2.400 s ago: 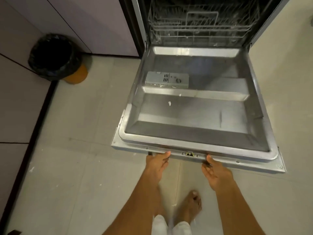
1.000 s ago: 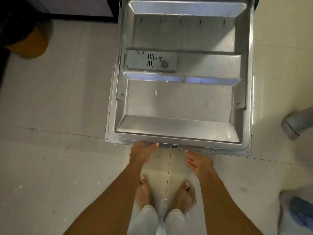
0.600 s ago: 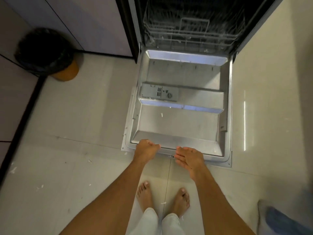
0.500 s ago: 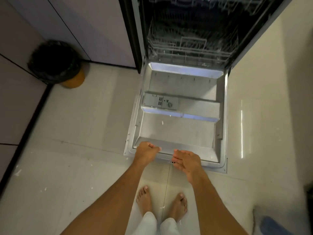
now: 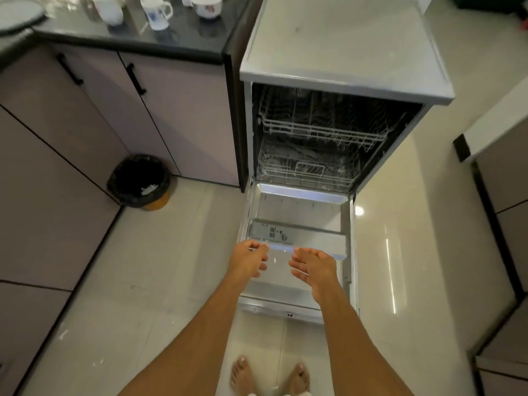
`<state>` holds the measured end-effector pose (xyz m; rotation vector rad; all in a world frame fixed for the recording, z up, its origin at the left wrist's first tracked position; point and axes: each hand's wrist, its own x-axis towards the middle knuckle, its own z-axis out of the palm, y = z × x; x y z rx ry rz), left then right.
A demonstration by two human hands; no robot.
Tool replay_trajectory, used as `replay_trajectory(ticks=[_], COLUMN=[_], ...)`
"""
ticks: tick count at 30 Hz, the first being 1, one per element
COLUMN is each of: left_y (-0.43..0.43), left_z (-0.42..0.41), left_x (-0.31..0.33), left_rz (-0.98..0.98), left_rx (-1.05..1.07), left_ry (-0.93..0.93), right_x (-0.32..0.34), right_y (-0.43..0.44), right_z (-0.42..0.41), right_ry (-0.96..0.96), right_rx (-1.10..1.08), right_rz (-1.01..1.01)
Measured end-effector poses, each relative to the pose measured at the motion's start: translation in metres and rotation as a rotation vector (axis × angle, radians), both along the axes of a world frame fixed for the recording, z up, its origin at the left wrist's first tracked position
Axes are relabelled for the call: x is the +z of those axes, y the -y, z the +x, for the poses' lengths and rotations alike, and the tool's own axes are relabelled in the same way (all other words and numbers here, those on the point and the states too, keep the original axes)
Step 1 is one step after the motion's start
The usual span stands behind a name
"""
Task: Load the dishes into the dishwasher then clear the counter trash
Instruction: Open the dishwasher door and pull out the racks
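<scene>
A: Which step is in hand?

B: The opening is judged to be finished. The dishwasher door is lowered flat above the floor, and no dish can be made out in the upper rack or the lower rack. Loading is not yet begun.

A: How are the hands held?

B: The left hand and the right hand are held over the door, a little apart. The left fingers are loosely curled and the right fingers nearly straight. Nothing is gripped by either.

A: Where are the dishes?

B: On the dark surface beside the dishwasher. A blue-printed mug and a wide cup are placed toward its right end, and a plate at its left edge.

A: What is called for next?

B: Probably a rack should be pulled out, then the surface reached without the door being hit.

A: And the room?

B: Pale cabinets are fitted under the surface, and a black-lined bin is set in the floor corner. Trash on the surface cannot be told.
</scene>
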<state>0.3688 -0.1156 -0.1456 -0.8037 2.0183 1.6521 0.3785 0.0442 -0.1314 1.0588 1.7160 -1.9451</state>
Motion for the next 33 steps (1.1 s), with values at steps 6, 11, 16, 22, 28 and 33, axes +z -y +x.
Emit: replay_trajectory(ticks=[6, 11, 16, 22, 28, 33], left_y=[0.010, 0.003, -0.012, -0.023, -0.028, -0.031], left_z=[-0.026, -0.056, -0.099, -0.164, -0.222, -0.262], left_x=[0.067, 0.093, 0.099, 0.081, 0.044, -0.001], left_rz=[0.055, 0.063, 0.038, -0.017, -0.009, -0.027], left_rx=[0.029, 0.016, -0.033, -0.075, -0.065, -0.072], left_ry=[-0.081, -0.105, -0.116, -0.085, -0.018, 0.036], right_x=[0.063, 0.087, 0.083, 0.054, 0.011, -0.031], right_y=[0.004, -0.001, -0.010, -0.022, -0.028, -0.031], right_z=[-0.024, -0.049, -0.089, -0.154, -0.209, -0.250], right_ry=[-0.089, -0.129, -0.123, -0.066, 0.015, 0.070], right_rx=[-0.033, -0.074, -0.112, -0.128, -0.092, -0.107], right_rz=[0.028, 0.028, 0.014, 0.021, 0.063, 0.086])
